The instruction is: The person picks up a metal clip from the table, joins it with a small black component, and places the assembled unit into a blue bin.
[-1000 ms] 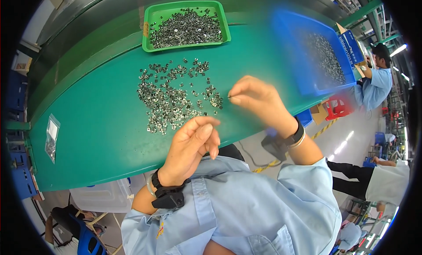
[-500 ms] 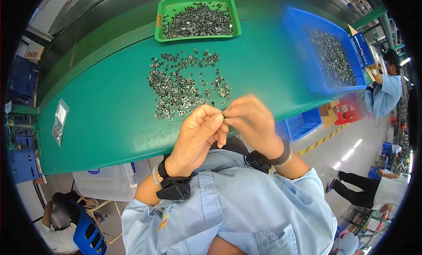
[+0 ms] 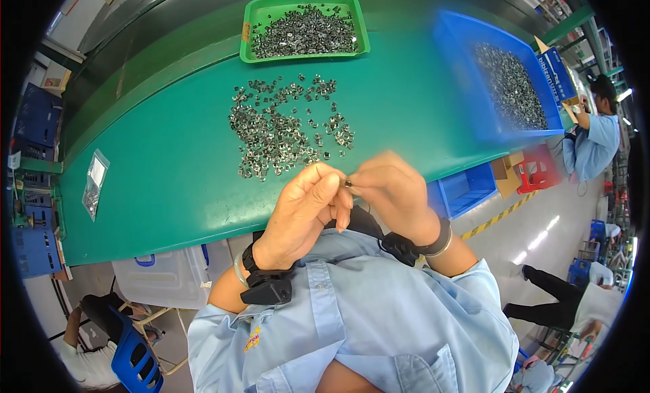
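Both hands meet on the near side of the loose pile (image 3: pixel 271 132) of small metal pieces, a touch to its right! The right hand (image 3: pixel 396 197), a blur across the knuckles, has its fingers pinched narrow on a small dark part (image 3: pixel 348 183), right there at the meeting point, nearer the wearer than the loose pile and apart from it. Facing it, the left hand (image 3: pixel 305 210): thumb and forefinger almost together, tips just beside that same part, the other fingers curled; whether they grip it too, I can't tell.

And what a spread on the green worktop (image 3: pixel 169 163)! The loose pile is thickest toward its left and near side, thinning to strays along its far and right edges. Beyond it sits the green tray (image 3: pixel 305 58), heaped with similar pieces. Well off to the right of the loose pile, a big blue bin (image 3: pixel 464 81), hazy along its near wall, carries a mass of small pieces. Far to the left of the loose pile lies a clear plastic bag (image 3: pixel 95 183), with dark bits inside.

Lower down, nearer and to the right of the loose pile: a smaller blue bin (image 3: pixel 467 191), then a cardboard box (image 3: pixel 505 176) beside it.
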Action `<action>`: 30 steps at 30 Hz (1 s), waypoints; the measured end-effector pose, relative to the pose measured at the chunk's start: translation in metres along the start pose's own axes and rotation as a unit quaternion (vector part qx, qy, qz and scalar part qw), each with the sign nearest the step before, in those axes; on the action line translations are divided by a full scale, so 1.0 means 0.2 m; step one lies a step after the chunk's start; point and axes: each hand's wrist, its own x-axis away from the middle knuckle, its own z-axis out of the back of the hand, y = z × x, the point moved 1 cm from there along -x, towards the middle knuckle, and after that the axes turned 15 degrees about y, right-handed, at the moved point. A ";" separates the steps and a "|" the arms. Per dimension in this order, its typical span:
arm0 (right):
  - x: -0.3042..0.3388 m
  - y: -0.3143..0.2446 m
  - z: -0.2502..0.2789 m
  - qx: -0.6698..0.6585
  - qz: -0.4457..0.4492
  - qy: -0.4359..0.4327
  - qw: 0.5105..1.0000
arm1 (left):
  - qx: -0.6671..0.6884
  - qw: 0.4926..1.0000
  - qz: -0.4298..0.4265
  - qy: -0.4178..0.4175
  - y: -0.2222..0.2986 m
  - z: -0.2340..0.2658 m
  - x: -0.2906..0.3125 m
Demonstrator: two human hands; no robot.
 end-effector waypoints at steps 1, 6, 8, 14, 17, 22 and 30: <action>0.00 0.00 0.00 -0.018 -0.014 0.005 1.000 | 0.025 1.000 0.008 -0.004 0.00 0.00 0.01; 0.00 -0.01 -0.02 -0.055 -0.049 0.010 0.997 | 0.078 0.995 0.043 -0.055 -0.04 0.05 -0.01; 0.00 -0.01 -0.02 -0.055 -0.053 0.008 0.997 | 0.083 0.993 0.055 -0.056 -0.04 0.06 -0.02; 0.01 0.01 -0.03 -0.067 -0.069 -0.002 0.995 | 0.064 0.993 0.062 -0.072 -0.03 0.07 -0.04; 0.02 0.02 -0.03 -0.074 -0.087 -0.003 0.993 | 0.000 0.998 0.044 -0.042 0.00 0.05 -0.04; 0.02 0.03 -0.05 -0.108 -0.143 0.007 0.984 | 0.044 0.997 0.057 -0.041 0.01 0.05 -0.03; 0.00 0.03 -0.05 -0.116 -0.164 -0.004 0.980 | 0.028 0.996 0.061 -0.052 0.03 0.07 -0.04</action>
